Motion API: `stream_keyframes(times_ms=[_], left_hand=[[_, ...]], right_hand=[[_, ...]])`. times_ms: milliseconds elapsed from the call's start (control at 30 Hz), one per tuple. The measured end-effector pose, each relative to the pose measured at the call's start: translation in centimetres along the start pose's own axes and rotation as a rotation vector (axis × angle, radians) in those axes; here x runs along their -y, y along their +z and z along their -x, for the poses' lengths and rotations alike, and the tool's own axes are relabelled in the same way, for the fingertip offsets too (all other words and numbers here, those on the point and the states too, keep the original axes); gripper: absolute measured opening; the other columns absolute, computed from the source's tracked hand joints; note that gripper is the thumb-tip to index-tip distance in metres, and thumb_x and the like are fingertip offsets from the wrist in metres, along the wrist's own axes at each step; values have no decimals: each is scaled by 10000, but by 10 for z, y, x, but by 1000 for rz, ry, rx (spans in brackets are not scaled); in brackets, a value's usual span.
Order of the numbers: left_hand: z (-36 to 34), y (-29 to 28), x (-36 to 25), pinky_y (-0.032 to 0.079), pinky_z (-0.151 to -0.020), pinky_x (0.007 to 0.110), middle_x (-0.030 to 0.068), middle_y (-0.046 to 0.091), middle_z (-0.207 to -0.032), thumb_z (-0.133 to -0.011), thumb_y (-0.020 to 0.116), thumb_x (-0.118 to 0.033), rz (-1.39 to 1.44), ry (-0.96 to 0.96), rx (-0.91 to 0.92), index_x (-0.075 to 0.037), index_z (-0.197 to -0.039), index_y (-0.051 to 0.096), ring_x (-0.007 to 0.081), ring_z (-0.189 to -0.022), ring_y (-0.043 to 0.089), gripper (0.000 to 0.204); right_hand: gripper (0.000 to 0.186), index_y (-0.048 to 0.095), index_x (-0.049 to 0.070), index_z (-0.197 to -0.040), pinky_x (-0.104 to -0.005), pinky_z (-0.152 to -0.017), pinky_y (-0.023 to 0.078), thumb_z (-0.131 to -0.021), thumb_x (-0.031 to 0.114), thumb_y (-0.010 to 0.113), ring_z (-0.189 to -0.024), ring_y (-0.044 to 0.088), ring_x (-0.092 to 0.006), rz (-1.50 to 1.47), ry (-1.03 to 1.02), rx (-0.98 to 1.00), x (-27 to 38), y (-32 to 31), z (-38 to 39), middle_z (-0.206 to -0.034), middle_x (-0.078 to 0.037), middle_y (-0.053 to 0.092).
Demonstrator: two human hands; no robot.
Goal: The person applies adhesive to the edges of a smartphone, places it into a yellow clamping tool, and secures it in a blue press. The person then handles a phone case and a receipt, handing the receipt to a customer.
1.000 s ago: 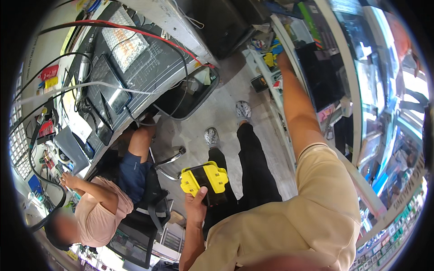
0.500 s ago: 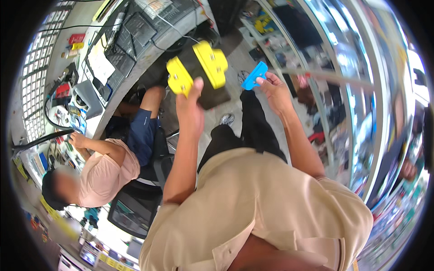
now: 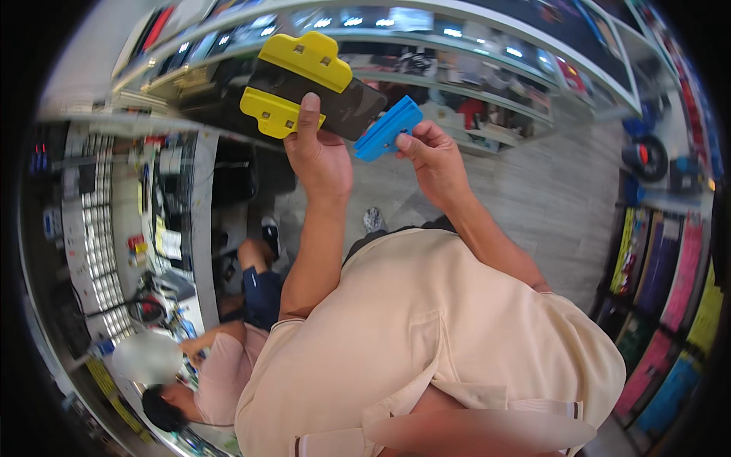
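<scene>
A single head-worn fisheye view looks steeply down the person's own front, close above the beige short-sleeved shirt [image 3: 426,335] that fills the near, lower middle. Both forearms run up from it toward the far shop shelves [image 3: 472,114], which bend along the upper rim. A seated co-worker in a pink shirt [image 3: 221,373] lies near left, and the grey tiled floor [image 3: 563,198] lies right.

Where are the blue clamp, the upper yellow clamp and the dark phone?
blue clamp [image 3: 387,128], head view, middle of its body.
upper yellow clamp [image 3: 306,59], head view, its flat top.
dark phone [image 3: 346,107], head view, bare glass.
</scene>
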State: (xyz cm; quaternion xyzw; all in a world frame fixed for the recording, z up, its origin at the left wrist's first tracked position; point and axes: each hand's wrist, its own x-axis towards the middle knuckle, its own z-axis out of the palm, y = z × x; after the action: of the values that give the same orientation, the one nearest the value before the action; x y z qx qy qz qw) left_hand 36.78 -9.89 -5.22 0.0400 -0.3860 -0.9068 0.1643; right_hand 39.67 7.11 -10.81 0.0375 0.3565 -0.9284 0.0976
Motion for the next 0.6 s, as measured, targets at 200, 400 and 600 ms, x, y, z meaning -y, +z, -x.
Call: stream_keyframes(times_ms=[200, 400, 600], left_hand=[[82, 171, 139, 540, -1003, 351, 11, 680, -1229, -973, 765, -141, 36, -198, 254, -104, -1334, 598, 164, -1124, 670, 399], [183, 355, 292, 546, -1022, 423, 112, 661, -1292, -1013, 698, -179, 34, -399, 497, -40, -1412, 537, 256, -1183, 661, 452], [242, 501, 412, 539, -1010, 405, 106, 674, -1252, -1017, 678, -198, 42, -582, 637, -12, -1377, 558, 247, -1151, 667, 423]], right_hand=[[168, 724, 93, -1014, -288, -815, 524, -887, 47, 824, -846, 675, -113, 52, -302, -157, 164, -135, 80, -949, -25, 759], [179, 721, 76, -1038, -280, -838, 514, -892, 83, 825, -860, 673, -99, 173, -462, -444, 334, -261, 169, -929, -11, 751], [352, 655, 39, -1215, -300, -943, 501, -929, 168, 815, -1032, 648, -117, 88, -577, -579, 458, -355, 208, -1127, -39, 721]])
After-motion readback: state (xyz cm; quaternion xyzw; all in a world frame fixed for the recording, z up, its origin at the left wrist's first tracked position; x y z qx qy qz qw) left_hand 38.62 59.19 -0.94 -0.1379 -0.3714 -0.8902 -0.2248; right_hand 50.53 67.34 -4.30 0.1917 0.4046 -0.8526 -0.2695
